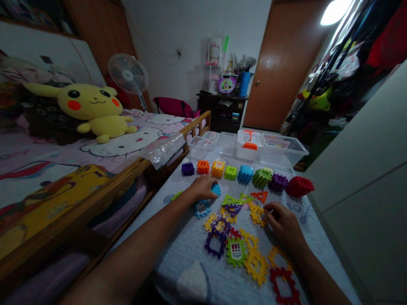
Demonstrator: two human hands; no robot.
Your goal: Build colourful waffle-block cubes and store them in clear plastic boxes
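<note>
My left hand point(203, 187) reaches over the table with its fingers closed on a blue plastic building tile point(216, 189). Below it lies another blue tile point(202, 208) with a white window insert. My right hand point(280, 215) has its thumb and fingers at the right edge of a yellow building tile point(257, 214), seemingly pinching it. Between my hands and nearer to me, loose interlocking tiles are scattered: a purple square frame point(207, 245), a green window tile point(235, 251), a yellow window tile point(256, 266) and a red frame point(272, 283). An orange triangle point(260, 196) lies above the yellow tile.
Several colour-sorted stacks stand in a row behind my hands, including a blue stack point(245, 174) and a red stack point(299, 187). Clear plastic bins point(282, 146) and an orange-handled box point(249, 146) line the far edge. A wooden bed rail point(95, 207) runs along the left.
</note>
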